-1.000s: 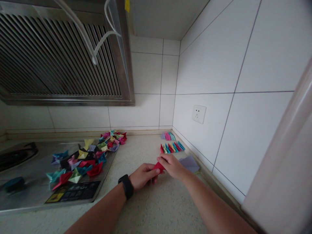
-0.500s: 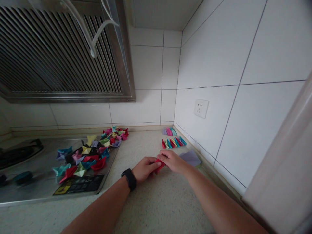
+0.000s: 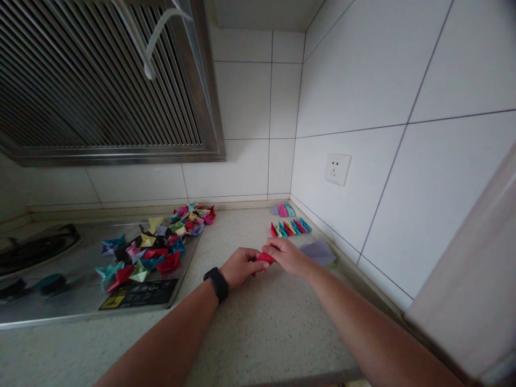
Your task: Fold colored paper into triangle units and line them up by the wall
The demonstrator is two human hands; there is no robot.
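Between my hands, above the speckled countertop [image 3: 258, 322], is a small piece of folded red paper [image 3: 266, 258]. My left hand [image 3: 242, 264], with a black watch at the wrist, pinches its left side. The fingers of my right hand [image 3: 284, 255] are closed on its right side and cover part of it. Just behind my right hand lies a row of folded papers [image 3: 291, 228] in red, blue and yellow. A flat purple sheet [image 3: 318, 252] lies to the right, with green paper under its edge.
Many coloured folded paper shapes [image 3: 155, 252] are heaped on the gas stove [image 3: 193, 250] at the left. Small pink, purple and teal papers [image 3: 284, 210] lie in the back corner. A range hood [image 3: 215, 153] hangs above the stove. The tiled wall [image 3: 387, 215] bounds the right.
The view has tilted down slightly, so the counter's front edge now shows. Both hands still hold the red paper, of which more shows between the fingers.
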